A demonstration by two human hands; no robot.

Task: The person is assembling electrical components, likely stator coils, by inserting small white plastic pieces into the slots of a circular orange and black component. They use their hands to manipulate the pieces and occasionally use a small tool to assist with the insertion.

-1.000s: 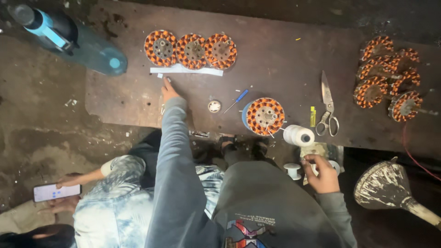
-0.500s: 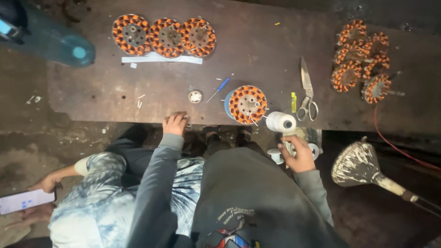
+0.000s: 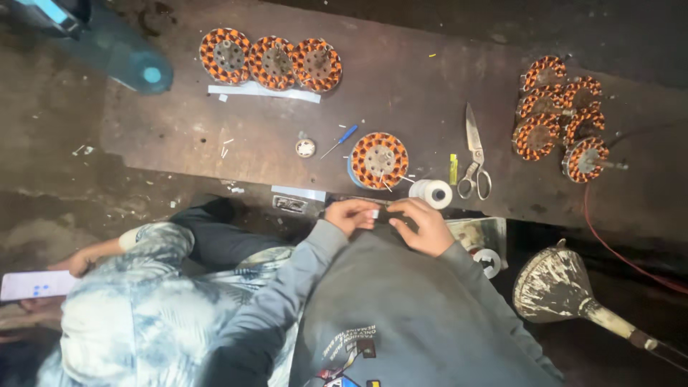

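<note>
- Left hand (image 3: 351,214) and right hand (image 3: 421,223) met at the near edge of the workbench (image 3: 401,86), over the person's lap; fingertips of both pinched a small white strip (image 3: 375,213) between them
- Spool of white thread (image 3: 431,193) stood on the bench edge just beyond the right hand
- Wound stator (image 3: 379,160), orange and dark coils, lay just past the hands, beside the spool
- Blue-handled screwdriver (image 3: 341,140) and a small round part (image 3: 305,147) lay left of that stator
- Scissors (image 3: 474,154) lay right of the spool, a small yellow item (image 3: 453,168) between them
- Three wound stators in a row (image 3: 271,63) at the far left of the bench; a pile of stators (image 3: 560,118) at the far right
- Another person's hand (image 3: 82,258) held a phone (image 3: 36,284) at the lower left
</note>
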